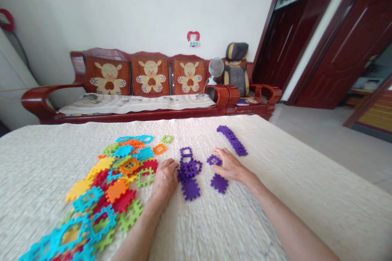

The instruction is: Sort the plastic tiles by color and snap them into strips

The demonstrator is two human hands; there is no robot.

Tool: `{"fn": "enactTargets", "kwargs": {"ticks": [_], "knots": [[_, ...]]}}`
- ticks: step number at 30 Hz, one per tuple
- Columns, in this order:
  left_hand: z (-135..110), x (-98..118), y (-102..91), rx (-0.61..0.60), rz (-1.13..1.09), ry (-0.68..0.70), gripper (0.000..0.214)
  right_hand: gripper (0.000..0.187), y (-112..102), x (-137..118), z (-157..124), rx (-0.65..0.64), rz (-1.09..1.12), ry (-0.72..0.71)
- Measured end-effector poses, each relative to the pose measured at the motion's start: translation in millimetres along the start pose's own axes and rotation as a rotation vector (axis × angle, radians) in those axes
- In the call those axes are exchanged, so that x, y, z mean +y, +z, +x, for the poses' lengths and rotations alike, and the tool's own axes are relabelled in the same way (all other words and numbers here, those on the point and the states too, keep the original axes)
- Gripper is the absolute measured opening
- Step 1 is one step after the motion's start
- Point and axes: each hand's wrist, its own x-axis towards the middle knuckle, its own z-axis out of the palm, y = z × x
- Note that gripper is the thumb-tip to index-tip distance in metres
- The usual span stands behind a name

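Note:
My left hand (pixel 165 177) rests on the cream cloth with its fingers curled against a small heap of purple interlocking tiles (pixel 189 169). My right hand (pixel 230 165) lies palm down, fingertips touching a single purple tile (pixel 213 160); nothing is clearly gripped in it. Another flat purple tile (pixel 219 183) lies just under that wrist, and one more (pixel 190 190) sits below the heap. A joined row of purple tiles (pixel 232 140) lies farther back to the right.
A large pile of mixed blue, red, yellow, orange and green tiles (pixel 107 183) spreads over the left of the cloth-covered surface (pixel 275 195). Behind stand a wooden sofa (pixel 147 85), a small fan (pixel 216 69) and dark red doors (pixel 337 49).

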Motion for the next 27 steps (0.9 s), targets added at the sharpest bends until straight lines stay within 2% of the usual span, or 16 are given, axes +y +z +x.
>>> {"fn": "enactTargets", "kwargs": {"ticks": [6, 8, 12, 14, 16, 21, 27], "knots": [[0, -1, 1.0, 0.006, 0.012, 0.001, 0.035, 0.053, 9, -4, 0, 0.017, -0.093, 0.019], [0, -2, 1.1, 0.01, 0.019, 0.02, 0.034, 0.053, 9, -5, 1, 0.064, -0.085, 0.014], [1, -4, 1.3, 0.039, 0.031, 0.049, 0.034, 0.053, -1, 5, 2, 0.348, -0.133, 0.027], [1, -4, 1.3, 0.045, 0.036, 0.054, 0.034, 0.053, -10, 18, 1, 0.49, -0.182, 0.09], [1, -4, 1.3, 0.04, 0.044, 0.062, 0.034, 0.055, -19, 32, -2, 0.562, -0.234, 0.201], [0, -7, 2.8, 0.048, 0.054, 0.061, 0.035, 0.061, -27, 56, -11, 0.501, -0.312, 0.478], [0, -8, 4.8, 0.042, 0.042, 0.061, 0.035, 0.06, -23, 57, -13, 0.446, -0.323, 0.517]]}}
